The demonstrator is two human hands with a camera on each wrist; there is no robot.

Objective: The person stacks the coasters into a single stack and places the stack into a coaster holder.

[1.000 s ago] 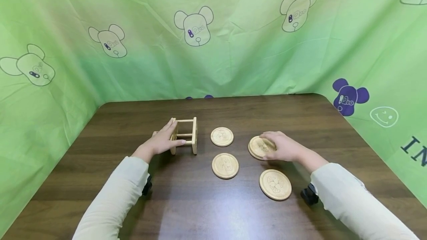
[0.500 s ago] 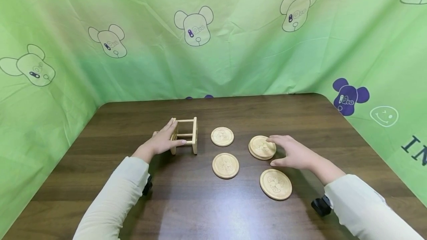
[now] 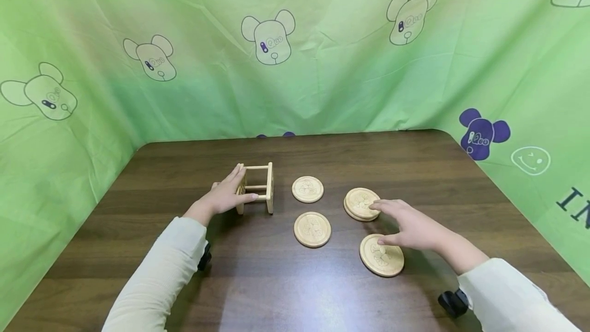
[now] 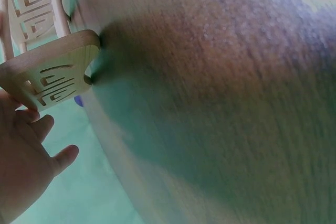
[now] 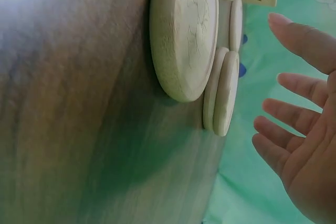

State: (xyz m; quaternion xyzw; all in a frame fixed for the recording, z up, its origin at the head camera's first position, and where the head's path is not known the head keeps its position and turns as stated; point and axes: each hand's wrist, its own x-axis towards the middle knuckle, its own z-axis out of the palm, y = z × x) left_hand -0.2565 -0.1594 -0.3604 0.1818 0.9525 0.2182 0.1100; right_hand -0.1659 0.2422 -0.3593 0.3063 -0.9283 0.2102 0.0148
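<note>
A small wooden coaster rack (image 3: 270, 188) with slotted end panels and round rods stands left of centre on the table. My left hand (image 3: 220, 198) holds its near-left end panel, fingers at the far side and thumb toward the front; in the left wrist view the little finger sticks out free of the panel (image 4: 58, 80). My right hand (image 3: 412, 225) hovers with spread, slightly bent fingers over the right side and holds nothing. Below its thumb lies a round wooden coaster (image 3: 380, 256) with a carved flower. Just past its fingertips sits a stack of two coasters (image 3: 361, 203).
Two more coasters lie apart between the rack and the stack, one farther back (image 3: 307, 189) and one nearer (image 3: 312, 229). The dark wooden table (image 3: 276, 291) ends at a green cloth (image 3: 332, 81) with printed bear heads.
My right hand has let go of the upper coaster on the stack and drawn back toward the front right, now above the front coaster. My left hand stays on the rack.
</note>
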